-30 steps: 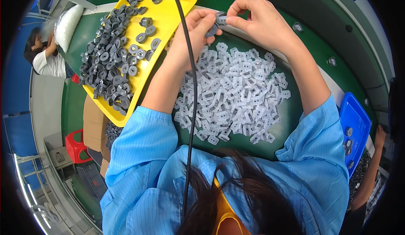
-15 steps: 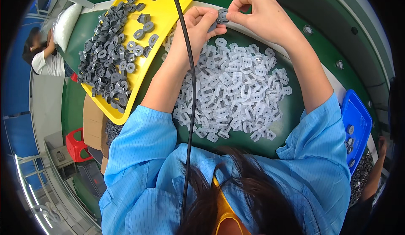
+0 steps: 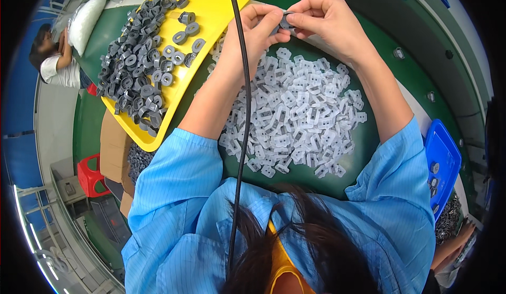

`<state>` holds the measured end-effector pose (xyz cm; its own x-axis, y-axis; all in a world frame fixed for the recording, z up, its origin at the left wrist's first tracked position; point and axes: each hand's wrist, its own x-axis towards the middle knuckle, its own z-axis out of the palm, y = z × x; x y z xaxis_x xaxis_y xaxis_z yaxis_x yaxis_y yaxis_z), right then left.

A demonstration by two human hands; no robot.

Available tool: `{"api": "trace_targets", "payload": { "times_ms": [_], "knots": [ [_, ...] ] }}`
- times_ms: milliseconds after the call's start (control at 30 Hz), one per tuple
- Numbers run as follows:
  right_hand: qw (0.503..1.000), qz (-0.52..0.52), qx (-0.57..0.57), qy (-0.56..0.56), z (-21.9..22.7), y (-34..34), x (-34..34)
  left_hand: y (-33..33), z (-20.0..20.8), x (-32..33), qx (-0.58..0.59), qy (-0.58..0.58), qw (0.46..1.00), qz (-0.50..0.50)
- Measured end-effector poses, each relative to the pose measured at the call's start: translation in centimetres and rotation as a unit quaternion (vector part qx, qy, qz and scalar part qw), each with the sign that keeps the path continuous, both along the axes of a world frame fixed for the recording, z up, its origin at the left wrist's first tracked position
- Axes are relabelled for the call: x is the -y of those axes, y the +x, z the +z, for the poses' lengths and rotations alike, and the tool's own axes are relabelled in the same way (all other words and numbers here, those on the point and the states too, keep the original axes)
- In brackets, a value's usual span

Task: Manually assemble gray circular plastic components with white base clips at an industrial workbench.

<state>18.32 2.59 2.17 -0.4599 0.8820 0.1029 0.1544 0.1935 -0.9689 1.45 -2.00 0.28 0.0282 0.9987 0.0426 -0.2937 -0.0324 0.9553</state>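
Observation:
Both hands meet at the far side of the white pile and hold a small dark grey plastic part [image 3: 285, 21] between them. My left hand [image 3: 252, 33] pinches it from the left with thumb and fingers. On its other side, the thumb and fingertips of my right hand [image 3: 328, 26] press against it. Fingers cover much of the part, so its exact shape is hidden. Just below the hands lies a broad heap of translucent white plastic pieces [image 3: 295, 114]. To the left, a yellow tray [image 3: 224, 1] carries many grey oval ring-shaped parts [image 3: 139, 64].
A black cable [image 3: 246, 104] hangs across the view, over my left wrist. At right stands a blue tray [image 3: 441, 149] with several round parts. Cardboard boxes [image 3: 113, 151] and a red stool [image 3: 90, 175] are at left. Another person [image 3: 60, 62] sits beyond, near a white bag [image 3: 86, 25].
My right hand's fingers have closed in around the grey part, and the hands sit slightly further right in view. The whole scene has shifted a little.

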Motion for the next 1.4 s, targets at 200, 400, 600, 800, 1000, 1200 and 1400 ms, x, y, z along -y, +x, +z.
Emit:
{"api": "trace_targets", "payload": {
  "times_ms": [200, 400, 600, 800, 1000, 1200, 1400],
  "knots": [
    [0.971, -0.066, 0.071, 0.219, 0.0, -0.5, 0.7, -0.4, 0.0, -0.5, 0.188, -0.022, 0.982, 0.003],
    [0.936, -0.113, 0.064, 0.326, 0.1, -1.4, 1.6, -0.6, 0.2, -0.5, 0.192, -0.012, 0.981, 0.006],
    [0.953, -0.151, 0.210, 0.159, -3.8, 3.7, -4.7, -1.5, -0.4, -0.8, 0.070, -0.018, 0.997, -0.008],
    [0.850, -0.192, 0.328, 0.364, -2.4, 3.1, -3.0, -2.2, -1.1, -1.2, -0.149, 0.043, 0.987, 0.033],
    [0.891, 0.107, 0.269, 0.349, -1.1, -0.3, 1.7, -1.5, -0.8, -1.0, -0.290, 0.076, 0.953, 0.039],
    [0.884, 0.114, 0.262, 0.370, -0.7, -0.3, 1.7, -1.3, -0.7, -0.7, -0.320, 0.070, 0.943, 0.059],
    [0.952, 0.100, 0.220, 0.187, 0.4, 0.1, 1.5, -1.2, -0.8, -0.6, -0.352, 0.066, 0.932, 0.060]
  ]
}}
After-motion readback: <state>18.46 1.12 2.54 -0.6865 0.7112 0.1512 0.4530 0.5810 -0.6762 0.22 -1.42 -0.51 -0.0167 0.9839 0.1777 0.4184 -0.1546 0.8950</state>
